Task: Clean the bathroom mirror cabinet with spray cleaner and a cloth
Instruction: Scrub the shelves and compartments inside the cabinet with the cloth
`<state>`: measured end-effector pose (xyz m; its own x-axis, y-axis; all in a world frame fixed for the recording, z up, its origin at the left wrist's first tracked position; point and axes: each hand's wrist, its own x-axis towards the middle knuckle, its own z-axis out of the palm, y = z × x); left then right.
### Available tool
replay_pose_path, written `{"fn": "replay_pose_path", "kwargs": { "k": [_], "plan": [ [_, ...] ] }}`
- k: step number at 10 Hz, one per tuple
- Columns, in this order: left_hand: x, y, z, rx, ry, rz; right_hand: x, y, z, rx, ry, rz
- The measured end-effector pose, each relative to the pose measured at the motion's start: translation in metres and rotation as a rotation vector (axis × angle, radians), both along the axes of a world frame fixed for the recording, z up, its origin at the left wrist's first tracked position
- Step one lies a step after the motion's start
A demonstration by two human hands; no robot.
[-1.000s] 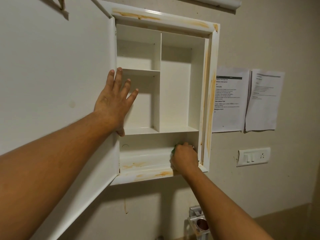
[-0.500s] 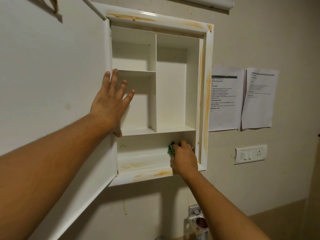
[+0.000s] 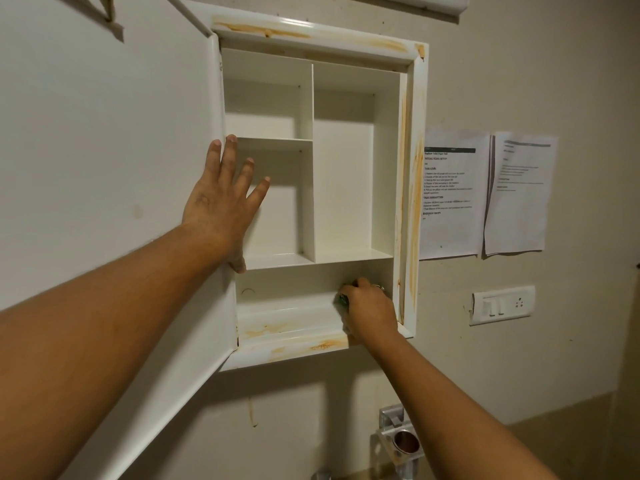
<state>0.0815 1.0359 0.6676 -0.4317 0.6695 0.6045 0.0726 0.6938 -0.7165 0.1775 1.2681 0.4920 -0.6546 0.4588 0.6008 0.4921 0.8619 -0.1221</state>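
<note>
As left hand (image 3: 221, 199) spreads flat on door (image 3: 104, 168), cloth (image 3: 343, 299) within right hand's (image 3: 370, 311) curled fingers (image 3: 360, 284).

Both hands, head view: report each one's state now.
Left hand: open, straight fingers flat against the open white cabinet door.
Right hand: closed round a small green cloth in the cabinet's bottom compartment.

White rectangular wall cabinet (image 3: 343, 174), four open compartments, frame marked with orange stains, small green cloth (image 3: 343, 300) bunched on wide bottom shelf (image 3: 287, 311), right end.
</note>
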Motion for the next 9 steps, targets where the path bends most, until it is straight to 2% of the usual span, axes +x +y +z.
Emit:
{"fn": "replay_pose_path", "kwargs": {
  "k": [2,5,6,7,8,9],
  "plan": [
    [0.0,0.0,0.0,0.0,-0.004,0.001,-0.004,-0.004,-0.004,-0.043,0.146,-0.064],
    [0.0,0.0,0.0,0.001,-0.001,-0.004,0.001,-0.003,-0.003,-0.107,0.266,-0.133],
    [-0.001,0.0,-0.001,0.001,0.003,-0.003,0.0,-0.002,-0.002,-0.13,0.385,-0.101],
    [-0.002,0.001,-0.001,0.003,0.015,0.0,-0.004,0.0,0.002,-0.086,0.322,-0.018],
    [-0.002,0.001,0.0,0.005,0.018,-0.004,-0.01,0.006,0.006,-0.028,0.201,-0.025],
    [-0.002,0.001,0.0,0.002,0.016,-0.004,-0.012,0.006,0.005,-0.066,0.224,-0.105]
  ]
}}
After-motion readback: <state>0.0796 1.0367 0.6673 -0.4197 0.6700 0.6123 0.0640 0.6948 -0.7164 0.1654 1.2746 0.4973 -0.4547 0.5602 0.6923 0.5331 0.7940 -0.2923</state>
